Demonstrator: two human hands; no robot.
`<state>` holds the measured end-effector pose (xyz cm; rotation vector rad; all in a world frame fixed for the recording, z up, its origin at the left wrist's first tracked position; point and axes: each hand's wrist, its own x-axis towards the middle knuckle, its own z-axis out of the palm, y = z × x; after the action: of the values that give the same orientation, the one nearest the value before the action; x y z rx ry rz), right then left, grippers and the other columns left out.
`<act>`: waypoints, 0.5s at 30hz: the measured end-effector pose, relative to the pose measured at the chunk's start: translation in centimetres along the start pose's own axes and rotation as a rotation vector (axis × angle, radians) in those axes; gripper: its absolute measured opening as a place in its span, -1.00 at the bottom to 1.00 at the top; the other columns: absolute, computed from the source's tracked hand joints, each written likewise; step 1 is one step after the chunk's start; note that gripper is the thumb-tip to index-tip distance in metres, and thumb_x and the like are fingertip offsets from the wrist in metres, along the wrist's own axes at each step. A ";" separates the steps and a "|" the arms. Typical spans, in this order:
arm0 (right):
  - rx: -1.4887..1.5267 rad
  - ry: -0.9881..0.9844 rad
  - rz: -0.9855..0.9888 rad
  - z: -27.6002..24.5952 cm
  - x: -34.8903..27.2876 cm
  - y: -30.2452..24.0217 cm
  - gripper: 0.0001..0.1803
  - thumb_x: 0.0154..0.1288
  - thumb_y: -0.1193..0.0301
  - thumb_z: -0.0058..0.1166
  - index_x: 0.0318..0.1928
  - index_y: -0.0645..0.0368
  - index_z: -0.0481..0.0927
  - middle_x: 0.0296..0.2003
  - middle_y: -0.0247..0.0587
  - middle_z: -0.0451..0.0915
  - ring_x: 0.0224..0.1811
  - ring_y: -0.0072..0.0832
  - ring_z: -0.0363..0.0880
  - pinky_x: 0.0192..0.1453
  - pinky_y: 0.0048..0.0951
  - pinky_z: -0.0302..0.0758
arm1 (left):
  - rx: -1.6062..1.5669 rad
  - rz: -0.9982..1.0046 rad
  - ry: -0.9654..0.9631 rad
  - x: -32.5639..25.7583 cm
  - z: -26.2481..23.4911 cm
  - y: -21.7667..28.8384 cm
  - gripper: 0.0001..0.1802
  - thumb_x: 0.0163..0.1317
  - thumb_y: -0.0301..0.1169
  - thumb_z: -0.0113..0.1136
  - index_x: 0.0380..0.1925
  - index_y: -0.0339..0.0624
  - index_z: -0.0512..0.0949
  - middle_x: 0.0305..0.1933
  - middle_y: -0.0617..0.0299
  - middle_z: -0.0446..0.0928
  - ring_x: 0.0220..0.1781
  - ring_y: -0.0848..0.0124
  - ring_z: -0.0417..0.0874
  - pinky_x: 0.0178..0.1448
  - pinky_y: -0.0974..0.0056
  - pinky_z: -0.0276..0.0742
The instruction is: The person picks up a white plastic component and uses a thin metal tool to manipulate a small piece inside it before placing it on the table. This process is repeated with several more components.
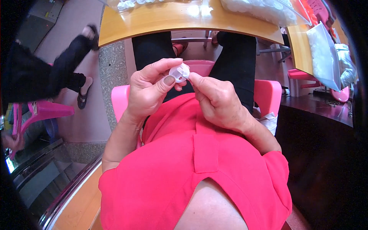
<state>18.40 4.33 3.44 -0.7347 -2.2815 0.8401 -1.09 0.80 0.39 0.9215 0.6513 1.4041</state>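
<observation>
Above my lap, my left hand (151,86) pinches a small round white plastic piece (178,72) between thumb and fingers. The piece looks like a shallow cap with slots or openings in its face. On its right side, my right hand (218,99) has thumb and forefinger pressed together at the rim. Something thin and dark seems to show at those fingertips, too small to name. The other right fingers curl inward.
A wooden table (161,23) stands ahead, with small white pieces (132,4) and a clear bin (264,9) of white parts on it. Another bin (324,57) sits at the right. A person in dark trousers (50,73) and a pink chair (48,111) are at left.
</observation>
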 end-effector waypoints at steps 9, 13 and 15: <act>0.333 -0.022 0.149 0.1 -0.1 0.4 -0.56 0.27 0.74 -0.14 0.16 0.31 0.46 -0.49 -0.24 0.51 -0.49 -0.57 0.50 -0.37 -0.57 0.47 | -0.085 -0.011 0.019 0.0 0.1 -0.2 -0.63 0.29 -0.55 0.10 0.11 -0.34 0.45 -0.09 0.04 0.59 -0.15 0.38 0.63 -0.04 0.32 0.59; 0.480 -0.015 0.281 0.1 0.1 0.0 -0.67 0.33 0.65 -0.12 0.09 0.31 0.50 -0.54 -0.23 0.49 -0.51 -0.61 0.48 -0.40 -0.53 0.46 | -0.081 -0.016 0.025 0.0 0.0 -0.2 -0.63 0.29 -0.55 0.10 0.11 -0.35 0.45 -0.09 0.03 0.59 -0.15 0.38 0.63 -0.05 0.32 0.59; 0.524 -0.007 0.341 -0.1 0.3 -0.3 -0.74 0.32 0.60 -0.07 -0.01 0.33 0.54 -0.58 -0.13 0.48 -0.53 -0.59 0.49 -0.43 -0.47 0.45 | -0.081 -0.019 0.025 0.0 0.0 -0.2 -0.62 0.29 -0.55 0.10 0.11 -0.36 0.45 -0.09 0.03 0.59 -0.15 0.38 0.63 -0.05 0.33 0.59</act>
<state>18.17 4.39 3.75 -0.8754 -1.8324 1.5215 -0.96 0.81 0.20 0.8333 0.6161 1.4166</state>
